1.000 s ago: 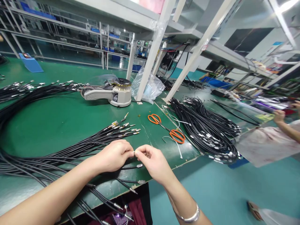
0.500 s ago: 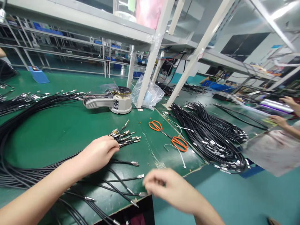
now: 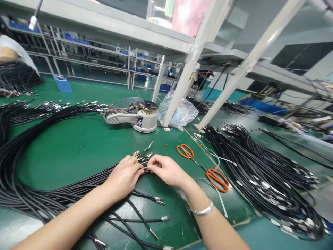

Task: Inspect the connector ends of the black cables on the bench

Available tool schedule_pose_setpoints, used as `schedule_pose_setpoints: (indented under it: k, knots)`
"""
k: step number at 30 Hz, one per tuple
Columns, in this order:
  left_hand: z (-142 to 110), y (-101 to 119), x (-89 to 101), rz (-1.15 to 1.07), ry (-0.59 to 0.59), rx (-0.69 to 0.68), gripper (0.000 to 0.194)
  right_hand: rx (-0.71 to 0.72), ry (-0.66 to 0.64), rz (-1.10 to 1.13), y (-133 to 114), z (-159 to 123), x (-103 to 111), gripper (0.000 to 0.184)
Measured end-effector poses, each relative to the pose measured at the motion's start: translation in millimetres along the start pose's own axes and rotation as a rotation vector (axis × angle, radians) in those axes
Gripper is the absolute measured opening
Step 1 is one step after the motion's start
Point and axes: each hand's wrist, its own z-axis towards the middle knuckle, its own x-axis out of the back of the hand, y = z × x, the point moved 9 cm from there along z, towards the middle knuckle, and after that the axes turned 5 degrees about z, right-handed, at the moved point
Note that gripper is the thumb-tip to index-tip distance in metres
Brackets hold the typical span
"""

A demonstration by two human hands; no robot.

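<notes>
My left hand (image 3: 126, 177) is closed round a bundle of black cables (image 3: 85, 180) near their metal-tipped ends. Against those ends my right hand (image 3: 166, 170) pinches a cable end (image 3: 146, 168), thumb and forefinger together; its fingertips partly cover what it holds. More metal tips, some with yellowish bits, fan out just beyond both hands. Below them, several loose cables with silver connectors (image 3: 165, 218) lie on the green mat (image 3: 75, 149). A silver bangle (image 3: 204, 209) circles my right wrist.
Orange-handled scissors (image 3: 203, 168) and white cable ties (image 3: 221, 198) lie to the right. Behind stands a round tape dispenser (image 3: 145, 119), beside a clear plastic bag (image 3: 182, 111) and white posts. A large pile of black cables (image 3: 260, 173) fills the right side. A person (image 3: 15, 52) sits at far left.
My right hand has moved up and left from the table's front edge to the cable ends at my left hand. The view has swung left, so the scissors and cable pile appear farther right.
</notes>
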Motion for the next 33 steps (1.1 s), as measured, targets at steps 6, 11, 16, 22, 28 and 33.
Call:
schedule_pose_setpoints:
  k: [6, 11, 16, 22, 28, 33]
  knots:
    - [1, -3, 0.9, -0.291, -0.050, 0.069, 0.024, -0.155, -0.001, 0.418, 13, -8, -4, 0.011]
    - [0, -4, 1.0, -0.347, -0.071, 0.129, 0.023, -0.203, 0.008, 0.366, 16, -14, 0, 0.015]
    - [-1, -2, 1.2, -0.305, -0.075, 0.149, 0.024, -0.216, 0.039, 0.371, 16, -15, 3, 0.014]
    - [-2, 0, -4.1, -0.294, -0.099, 0.133, 0.024, -0.233, 0.016, 0.358, 16, -15, -3, 0.015]
    - [-2, 2, -5.5, -0.346, -0.087, 0.155, 0.024, -0.245, 0.006, 0.422, 17, -16, -7, 0.015]
    - [-1, 4, -5.2, -0.346, -0.048, 0.147, 0.024, -0.248, 0.001, 0.454, 17, -16, -13, 0.014]
